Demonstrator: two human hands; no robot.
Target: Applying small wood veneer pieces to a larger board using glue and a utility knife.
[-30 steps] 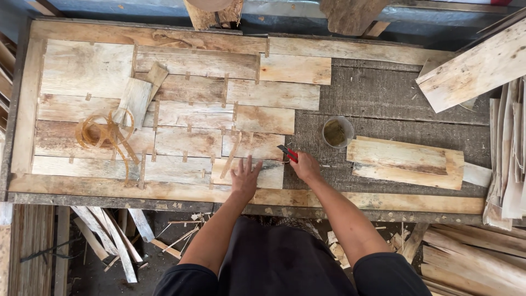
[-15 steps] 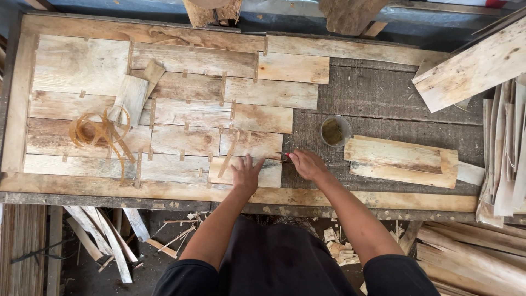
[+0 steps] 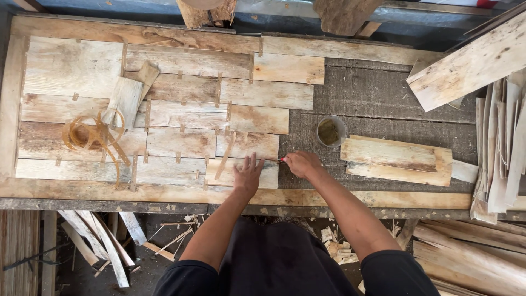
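My left hand point(image 3: 247, 174) lies flat, fingers spread, on a small pale wood piece point(image 3: 241, 174) at the near edge of a patchwork of flat wood pieces point(image 3: 181, 109) laid inside a wooden frame point(image 3: 137, 193). Just right of it, my right hand point(image 3: 300, 163) is closed around a small red-handled tool point(image 3: 282, 159) whose tip meets that piece's right edge. A thin wood strip point(image 3: 224, 156) lies slanted across the pieces beside my left hand.
A small round cup of dark paste point(image 3: 331, 131) stands behind my right hand. Stacked boards point(image 3: 397, 160) lie to the right, more planks point(image 3: 471, 63) and thin slats point(image 3: 501, 142) at far right. A curl of yellowish strapping point(image 3: 90, 136) sits at left. Offcuts litter the floor point(image 3: 109, 241).
Both hands stay on the same wood piece. My right hand with the red tool has shifted slightly toward the piece's right edge; the view has drifted a little.
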